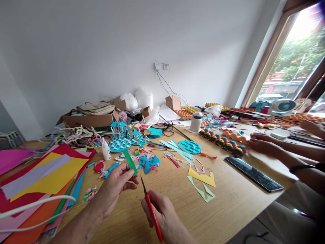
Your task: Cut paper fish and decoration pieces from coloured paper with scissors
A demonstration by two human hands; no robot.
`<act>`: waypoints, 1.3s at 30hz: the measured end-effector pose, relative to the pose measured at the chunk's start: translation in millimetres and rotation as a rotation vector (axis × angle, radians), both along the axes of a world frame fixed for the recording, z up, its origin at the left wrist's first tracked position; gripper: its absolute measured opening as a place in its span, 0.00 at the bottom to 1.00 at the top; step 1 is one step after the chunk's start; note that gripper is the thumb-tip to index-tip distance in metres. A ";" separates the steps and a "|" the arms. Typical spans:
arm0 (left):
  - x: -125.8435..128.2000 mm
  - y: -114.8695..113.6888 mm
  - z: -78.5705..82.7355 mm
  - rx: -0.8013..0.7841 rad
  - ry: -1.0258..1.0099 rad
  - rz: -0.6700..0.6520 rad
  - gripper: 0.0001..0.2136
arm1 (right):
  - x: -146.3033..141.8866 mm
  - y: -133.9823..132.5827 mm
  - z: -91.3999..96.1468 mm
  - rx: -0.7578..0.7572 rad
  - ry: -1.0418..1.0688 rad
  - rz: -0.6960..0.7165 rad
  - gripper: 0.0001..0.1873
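Observation:
My left hand [120, 181] pinches a narrow strip of green paper [129, 161] between thumb and fingers, its far end pointing up and left. In my right hand [159, 208] is a pair of scissors [153, 217] with red handles; the dark blades look closed and point toward the strip without touching it. Beyond the strip lies a pile of blue paper scraps [148, 163]. A white glue bottle [106, 150] stands to the left of it. Yellow paper offcuts [201, 175] and light green offcuts [201, 189] lie to the right of my hands.
Coloured paper sheets [50, 169] are stacked at the left, crossed by a white cable [35, 202]. A phone [253, 173] lies near the right edge. Painted egg-carton strips [223, 142] and another person's hands [264, 144] are beyond it. Blue craft pieces [120, 144] stand behind the scraps.

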State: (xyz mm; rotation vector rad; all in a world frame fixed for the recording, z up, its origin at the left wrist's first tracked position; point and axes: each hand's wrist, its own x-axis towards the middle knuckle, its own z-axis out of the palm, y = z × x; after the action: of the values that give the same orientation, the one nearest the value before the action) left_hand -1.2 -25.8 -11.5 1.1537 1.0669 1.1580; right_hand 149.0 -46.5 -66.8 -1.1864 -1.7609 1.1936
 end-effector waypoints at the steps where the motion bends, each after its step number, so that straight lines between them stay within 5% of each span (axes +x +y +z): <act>1: 0.6 0.1 0.6 -0.003 -0.007 -0.002 0.05 | 0.1 -0.2 -0.2 0.007 -0.002 0.010 0.13; 39: 0.4 3.6 -7.6 -0.029 -0.016 -0.073 0.05 | -7.6 8.9 -2.2 0.074 -0.047 -0.055 0.17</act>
State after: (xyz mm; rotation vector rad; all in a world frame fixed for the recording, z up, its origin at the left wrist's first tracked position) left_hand -0.8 -22.2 -19.1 1.1501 1.0180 1.0896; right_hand 141.4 -37.6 -69.0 -1.2203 -1.7801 1.0674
